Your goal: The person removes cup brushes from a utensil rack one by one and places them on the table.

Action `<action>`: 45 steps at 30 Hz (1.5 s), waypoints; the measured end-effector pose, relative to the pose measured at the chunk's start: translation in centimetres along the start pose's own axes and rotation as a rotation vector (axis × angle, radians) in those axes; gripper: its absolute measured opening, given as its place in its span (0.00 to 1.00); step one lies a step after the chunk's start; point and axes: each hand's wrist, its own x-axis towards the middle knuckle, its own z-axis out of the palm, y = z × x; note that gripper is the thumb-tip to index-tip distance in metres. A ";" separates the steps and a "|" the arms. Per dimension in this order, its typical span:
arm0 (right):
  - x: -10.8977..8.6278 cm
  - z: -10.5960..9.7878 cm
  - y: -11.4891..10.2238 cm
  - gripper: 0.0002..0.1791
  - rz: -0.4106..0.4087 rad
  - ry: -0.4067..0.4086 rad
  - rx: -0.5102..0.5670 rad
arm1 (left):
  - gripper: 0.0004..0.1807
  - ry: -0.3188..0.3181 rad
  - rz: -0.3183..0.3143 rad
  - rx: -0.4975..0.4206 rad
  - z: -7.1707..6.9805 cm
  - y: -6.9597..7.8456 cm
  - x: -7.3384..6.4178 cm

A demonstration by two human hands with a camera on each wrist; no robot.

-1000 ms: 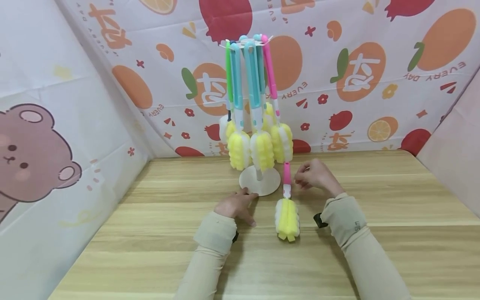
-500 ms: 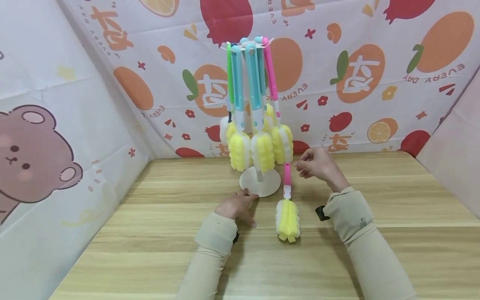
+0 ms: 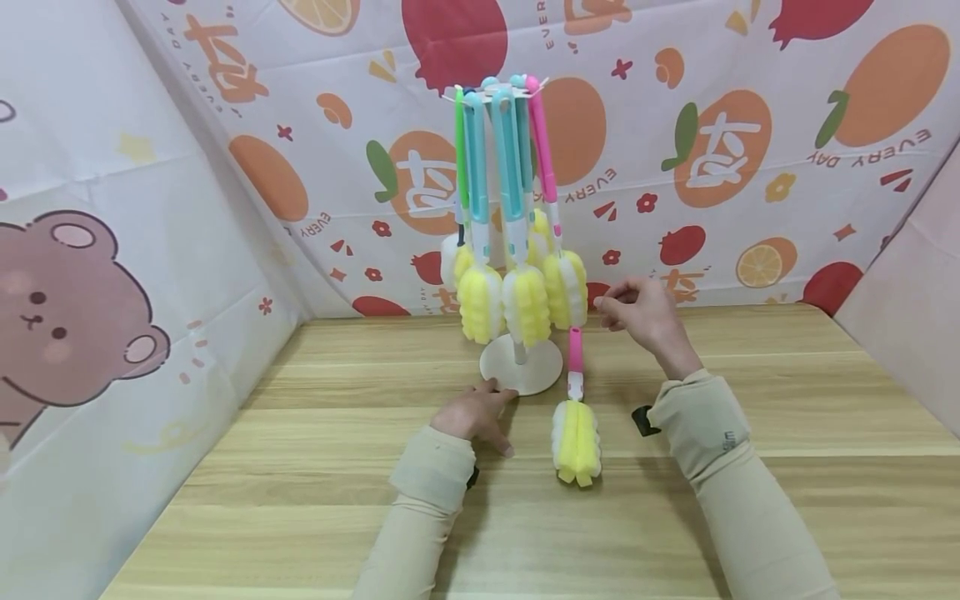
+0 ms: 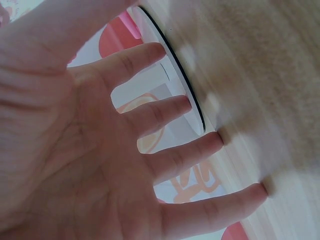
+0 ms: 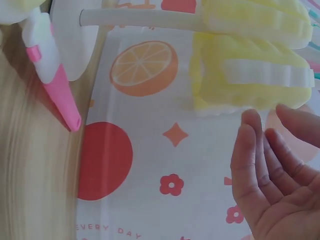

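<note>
Pink brush (image 3: 551, 187) hangs — right hand (image 3: 642, 313) near; left hand (image 3: 472, 412) touching base (image 3: 531, 377).

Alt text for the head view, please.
A person's left hand rests at the edge of the round base of a stand hung with sponge brushes; the right hand, holding nothing, hovers beside them. A pink-handled brush lies on the wooden table in front. Fruit-print cloth hangs behind.

Open tabletop (image 3: 300, 467) at left and right, hanging brushes (image 3: 527, 308) blocking the middle, lying brush (image 3: 577, 421) between hands (image 3: 471, 415) (image 3: 645, 317)
</note>
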 end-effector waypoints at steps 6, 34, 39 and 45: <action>0.1 0.0 -0.5 0.12 -0.046 0.073 0.023 | 0.48 0.005 0.004 -0.001 0.0 0.0 0.0; 0.9 0.3 -2.1 0.13 -0.277 0.240 -0.038 | 0.48 0.005 0.000 0.005 0.1 -0.1 0.3; 1.0 0.3 -2.4 0.15 -0.302 0.237 -0.037 | 0.49 0.003 -0.010 0.003 0.1 -0.1 0.2; 1.1 0.4 -2.8 0.15 -0.302 0.234 -0.048 | 0.49 0.002 -0.013 0.001 0.1 -0.1 0.3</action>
